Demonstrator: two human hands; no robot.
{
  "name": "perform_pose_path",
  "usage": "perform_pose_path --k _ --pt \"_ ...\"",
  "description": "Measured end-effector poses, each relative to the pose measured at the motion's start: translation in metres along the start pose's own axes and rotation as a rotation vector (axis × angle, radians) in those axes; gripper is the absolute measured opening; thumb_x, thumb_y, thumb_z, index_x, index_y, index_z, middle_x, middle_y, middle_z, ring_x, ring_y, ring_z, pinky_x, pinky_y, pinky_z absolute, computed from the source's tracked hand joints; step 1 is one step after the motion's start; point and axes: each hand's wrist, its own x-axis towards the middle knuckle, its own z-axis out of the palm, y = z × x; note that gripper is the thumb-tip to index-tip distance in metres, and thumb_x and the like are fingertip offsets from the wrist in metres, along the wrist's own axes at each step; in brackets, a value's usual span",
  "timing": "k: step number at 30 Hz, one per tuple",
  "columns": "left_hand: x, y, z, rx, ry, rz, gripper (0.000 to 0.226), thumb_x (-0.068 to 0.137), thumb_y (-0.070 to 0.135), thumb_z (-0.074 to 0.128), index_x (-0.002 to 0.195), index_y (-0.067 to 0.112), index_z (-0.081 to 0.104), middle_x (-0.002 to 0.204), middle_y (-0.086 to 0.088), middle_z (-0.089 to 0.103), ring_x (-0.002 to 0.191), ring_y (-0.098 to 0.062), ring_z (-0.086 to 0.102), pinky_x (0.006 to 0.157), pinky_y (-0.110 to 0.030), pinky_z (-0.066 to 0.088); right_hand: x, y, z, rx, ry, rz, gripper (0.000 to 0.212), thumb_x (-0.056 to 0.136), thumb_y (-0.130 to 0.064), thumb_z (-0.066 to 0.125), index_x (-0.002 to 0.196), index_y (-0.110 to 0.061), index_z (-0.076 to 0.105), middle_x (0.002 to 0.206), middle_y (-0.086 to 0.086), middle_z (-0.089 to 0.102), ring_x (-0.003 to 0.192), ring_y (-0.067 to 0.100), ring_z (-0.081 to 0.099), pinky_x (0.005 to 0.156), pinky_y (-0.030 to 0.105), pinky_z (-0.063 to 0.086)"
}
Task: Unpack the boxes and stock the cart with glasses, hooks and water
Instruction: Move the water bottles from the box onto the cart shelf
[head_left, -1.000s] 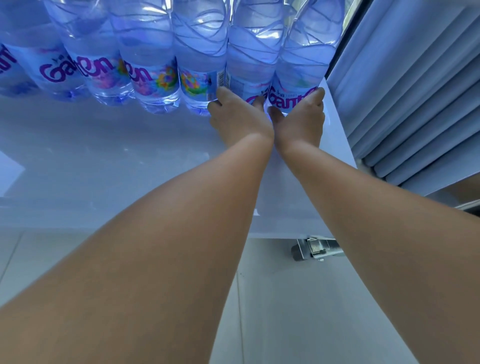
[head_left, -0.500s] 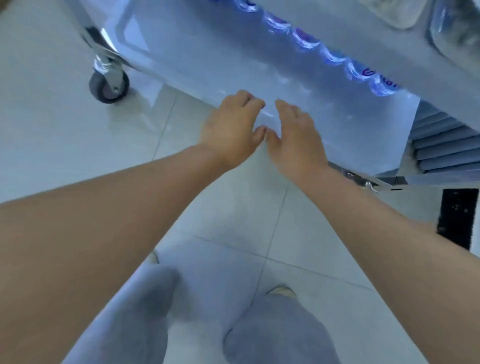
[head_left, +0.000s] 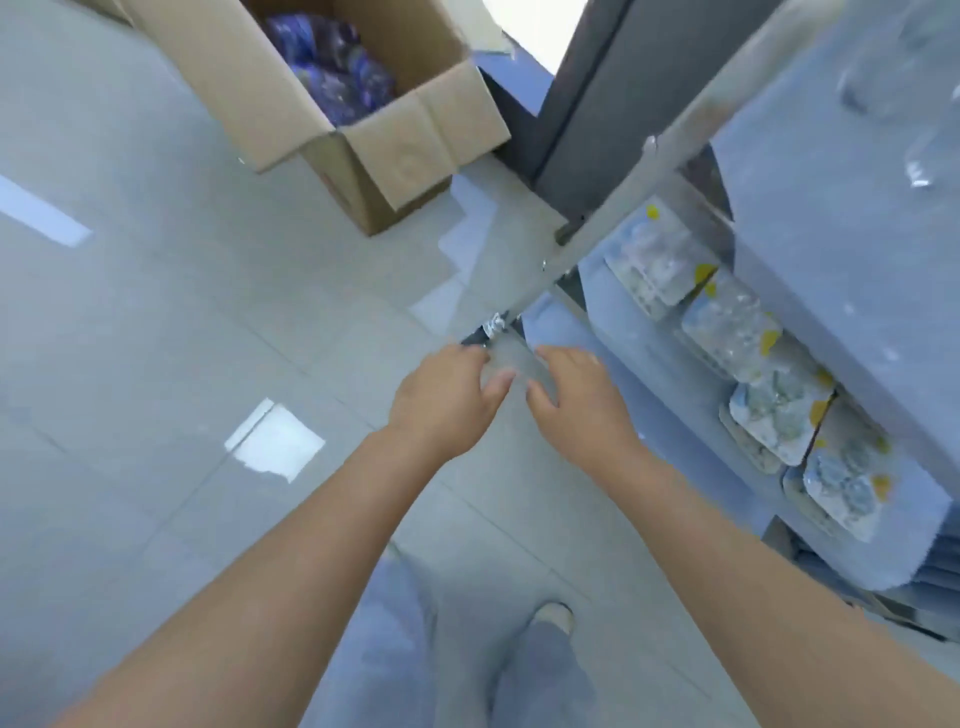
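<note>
My left hand (head_left: 447, 400) and my right hand (head_left: 582, 402) hover side by side above the floor, both empty with fingers spread, just left of the cart (head_left: 810, 218). On the cart's middle shelf lies a row of clear blister packs with yellow tags (head_left: 737, 338), apparently the hooks. An open cardboard box (head_left: 395, 140) stands on the floor at the top, with plastic-wrapped water bottles (head_left: 332, 67) inside. Blurred clear glasses (head_left: 914, 67) show on the cart's top shelf at the upper right.
A metal cart post (head_left: 623, 192) slants from the upper right down to a caster (head_left: 491, 327) just beyond my fingertips. Glossy grey floor tiles (head_left: 156, 338) spread to the left. My legs and a shoe (head_left: 553, 616) are below.
Both hands let go of the bottles on the cart's low shelf and drew back. The view swung up and left, bringing the cardboard box and the hook shelf into sight.
</note>
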Motion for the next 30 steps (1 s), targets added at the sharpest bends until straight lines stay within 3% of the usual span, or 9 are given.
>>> perform_pose_path --k 3,8,12,16,22,30 --pt "0.003 -0.028 -0.087 0.023 0.1 -0.045 0.045 0.097 0.044 0.039 0.128 0.013 0.051 0.129 -0.006 0.053 0.121 -0.026 0.045 0.096 -0.037 0.04 0.035 -0.072 -0.03 0.054 0.101 -0.062 0.033 0.093 -0.012 0.051 0.123 0.0 0.055 0.122 0.015 0.057 0.117 0.033 0.044 0.094 0.028 0.027" --pt "0.037 -0.053 -0.176 0.124 0.156 -0.062 0.045 0.097 0.042 0.04 0.128 0.012 0.05 0.131 -0.007 0.05 0.124 -0.026 0.041 0.097 -0.037 0.037 0.101 -0.153 -0.056 0.099 0.105 -0.142 0.036 0.093 -0.016 0.05 0.127 -0.001 0.052 0.12 0.015 0.057 0.114 0.031 0.045 0.093 0.03 0.03" --pt "0.093 -0.068 -0.22 0.095 0.121 -0.088 0.045 0.097 0.041 0.041 0.131 0.013 0.049 0.134 -0.005 0.048 0.126 -0.024 0.039 0.098 -0.034 0.037 0.173 -0.18 -0.07 0.19 0.135 -0.108 0.038 0.093 -0.015 0.053 0.128 -0.003 0.053 0.125 0.013 0.058 0.119 0.029 0.046 0.096 0.028 0.031" --pt "0.151 -0.094 -0.266 -0.021 0.089 -0.168 0.045 0.096 0.04 0.044 0.133 0.013 0.048 0.137 -0.005 0.048 0.127 -0.023 0.041 0.101 -0.035 0.037 0.243 -0.205 -0.075 0.212 0.007 -0.038 0.036 0.095 -0.018 0.05 0.128 -0.004 0.053 0.128 0.012 0.055 0.122 0.027 0.044 0.094 0.024 0.028" --pt "0.229 -0.137 -0.333 0.008 0.001 -0.215 0.045 0.096 0.037 0.047 0.135 0.014 0.047 0.137 -0.003 0.046 0.123 -0.022 0.045 0.098 -0.033 0.038 0.332 -0.246 -0.08 0.261 -0.096 0.107 0.038 0.096 -0.024 0.047 0.132 -0.01 0.049 0.132 0.006 0.051 0.121 0.021 0.045 0.098 0.028 0.035" --pt "0.386 -0.186 -0.409 0.212 -0.226 -0.036 0.049 0.094 0.03 0.053 0.137 0.01 0.042 0.137 -0.009 0.044 0.127 -0.025 0.04 0.101 -0.03 0.031 0.458 -0.295 -0.06 0.356 -0.021 0.317 0.03 0.092 -0.017 0.053 0.114 0.001 0.059 0.114 0.016 0.059 0.111 0.029 0.05 0.091 0.034 0.037"
